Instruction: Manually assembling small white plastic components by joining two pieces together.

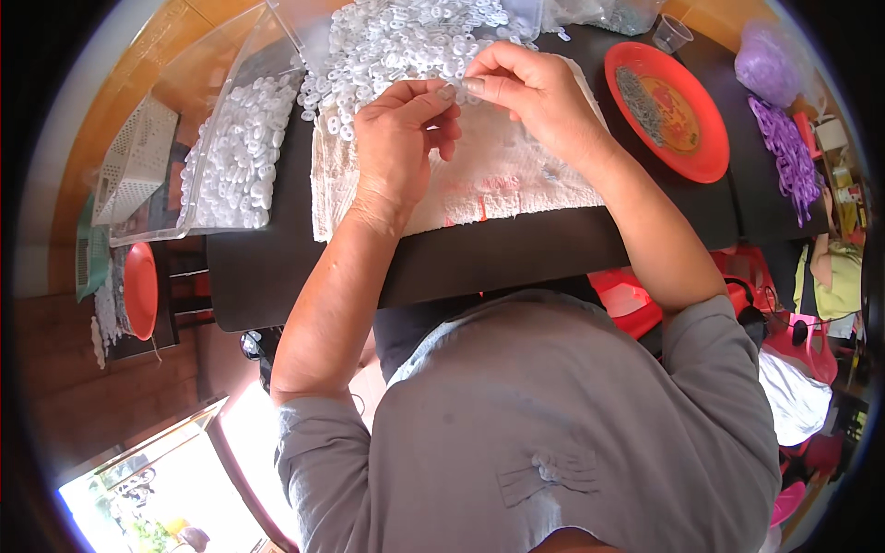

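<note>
Over the near edge of a heap of small white plastic pieces (396,46), my two hands meet fingertip to fingertip. My left hand (402,134) is closed, thumb against forefinger. My right hand (539,92) pinches from the other side. Whatever lies between the fingertips is too small to make out, perhaps one of the white pieces. Beneath both hands a worn whitish towel (516,180) covers part of the dark table. The heap's pieces look rounded, many with a hole, and spill onto the towel's far edge.
A clear bin (281,138) of similar white pieces stands left, beside a white perforated basket (138,161). To the right is a red plate (710,152) holding small metal bits (638,101). Beyond it are a clear cup (672,34), purple linked pieces (786,157) and a purple bag (770,69).
</note>
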Demonstrator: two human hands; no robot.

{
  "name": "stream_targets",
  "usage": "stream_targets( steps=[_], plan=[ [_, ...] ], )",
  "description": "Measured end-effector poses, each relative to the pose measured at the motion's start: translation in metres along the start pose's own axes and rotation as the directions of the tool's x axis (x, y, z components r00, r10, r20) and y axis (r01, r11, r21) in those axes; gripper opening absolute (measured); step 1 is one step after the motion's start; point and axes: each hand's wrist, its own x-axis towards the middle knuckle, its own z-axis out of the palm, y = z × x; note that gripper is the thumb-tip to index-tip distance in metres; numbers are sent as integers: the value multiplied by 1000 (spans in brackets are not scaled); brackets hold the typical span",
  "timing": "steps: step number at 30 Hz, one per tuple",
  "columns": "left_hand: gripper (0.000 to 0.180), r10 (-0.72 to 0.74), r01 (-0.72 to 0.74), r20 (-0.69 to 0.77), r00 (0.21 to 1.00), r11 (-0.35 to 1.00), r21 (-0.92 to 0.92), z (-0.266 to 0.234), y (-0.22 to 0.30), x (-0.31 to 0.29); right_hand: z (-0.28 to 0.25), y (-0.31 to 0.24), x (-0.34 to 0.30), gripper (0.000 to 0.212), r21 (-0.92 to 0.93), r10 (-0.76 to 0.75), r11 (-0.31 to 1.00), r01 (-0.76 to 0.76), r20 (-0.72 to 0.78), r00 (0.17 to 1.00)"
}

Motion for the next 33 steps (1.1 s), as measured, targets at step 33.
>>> stream_targets(
  steps=[33],
  plan=[
    [13,-111,111,7,994,988,-104,2,-4,-5,10,12,2,8,-21,-29,999,29,-7,1000]
  ],
)
